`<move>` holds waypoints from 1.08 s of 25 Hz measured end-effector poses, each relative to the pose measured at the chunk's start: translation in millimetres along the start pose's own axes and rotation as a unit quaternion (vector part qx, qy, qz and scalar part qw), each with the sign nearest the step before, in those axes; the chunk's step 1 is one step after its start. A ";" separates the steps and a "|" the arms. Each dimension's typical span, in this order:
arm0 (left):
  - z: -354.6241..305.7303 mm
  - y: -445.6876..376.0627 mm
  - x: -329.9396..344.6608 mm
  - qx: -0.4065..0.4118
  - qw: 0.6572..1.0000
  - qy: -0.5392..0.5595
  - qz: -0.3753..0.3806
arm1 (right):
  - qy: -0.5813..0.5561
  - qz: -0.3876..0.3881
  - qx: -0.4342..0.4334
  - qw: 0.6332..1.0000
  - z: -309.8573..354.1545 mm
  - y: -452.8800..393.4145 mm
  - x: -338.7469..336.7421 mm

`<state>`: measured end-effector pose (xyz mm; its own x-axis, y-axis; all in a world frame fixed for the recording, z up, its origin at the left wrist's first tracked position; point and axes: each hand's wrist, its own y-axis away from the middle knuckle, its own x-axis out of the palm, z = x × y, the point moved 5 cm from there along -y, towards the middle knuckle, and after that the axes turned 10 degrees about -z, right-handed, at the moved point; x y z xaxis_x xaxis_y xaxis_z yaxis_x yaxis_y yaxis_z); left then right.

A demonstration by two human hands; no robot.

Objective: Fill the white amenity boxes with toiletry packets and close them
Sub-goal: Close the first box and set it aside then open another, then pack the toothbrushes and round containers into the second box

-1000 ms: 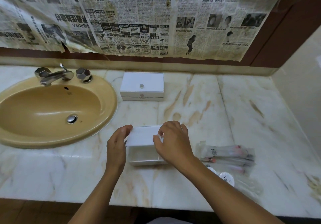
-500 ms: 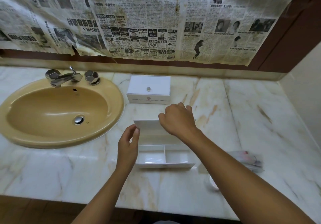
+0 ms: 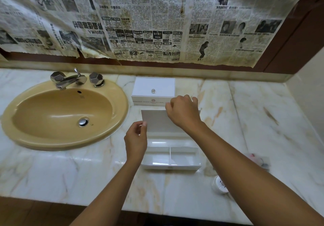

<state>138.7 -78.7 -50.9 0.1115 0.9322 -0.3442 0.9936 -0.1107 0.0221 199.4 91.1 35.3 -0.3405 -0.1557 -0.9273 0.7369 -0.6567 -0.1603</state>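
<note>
An open white amenity box (image 3: 171, 166) sits on the marble counter in front of me, its divided compartments holding nothing. Its lid (image 3: 155, 120) stands raised and tipped back. My right hand (image 3: 182, 112) grips the lid's top right edge with curled fingers. At the lid's left edge, my left hand (image 3: 136, 138) pinches it with its fingertips. A second white amenity box (image 3: 153, 90), closed and with a small clear knob, stands behind near the wall. Blurred toiletry packets (image 3: 256, 158) lie to the right, partly hidden by my right forearm.
A yellow sink (image 3: 64, 115) with a chrome faucet (image 3: 68, 80) fills the counter's left side. A small round white container (image 3: 220, 184) lies near the front edge at right. Newspaper covers the wall behind. A side wall bounds the counter at the far right.
The lid has swung up and back from over the box, exposing the compartments. My right hand rose with the lid's far edge; my left hand stayed at the lid's left edge.
</note>
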 end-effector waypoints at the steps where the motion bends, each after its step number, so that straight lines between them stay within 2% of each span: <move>1: -1.1 -0.2 0.4 -0.004 1.000 -0.005 -0.004 | -0.015 -0.024 -0.004 1.000 -1.5 2.7 -0.7; 7: -3.4 -5.6 8.1 -0.013 0.999 -0.026 -0.019 | -0.118 -0.178 -0.039 0.976 -14.1 22.3 -19.4; 11: -4.4 -6.7 7.2 -0.005 1.000 -0.023 -0.019 | -0.147 -0.190 -0.015 0.971 -31.3 36.9 -34.7; 14: -2.0 -6.9 7.5 0.002 1.000 -0.029 -0.005 | -0.155 -0.149 0.022 0.976 -53.3 50.3 -36.1; 20: 16.2 -1.8 7.4 0.022 0.998 -0.058 0.012 | -0.084 0.013 0.096 0.992 -98.5 75.4 -21.0; 27: 19.3 0.2 6.9 0.035 0.997 -0.068 0.010 | 0.027 0.179 0.125 0.975 -145.7 111.0 -17.1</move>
<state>139.4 -78.9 -71.4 0.1232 0.8747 -0.4688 0.9870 -0.1569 -0.0333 372.2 128.3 -15.9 -0.0510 -0.3741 -0.9260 0.6353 -0.7276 0.2589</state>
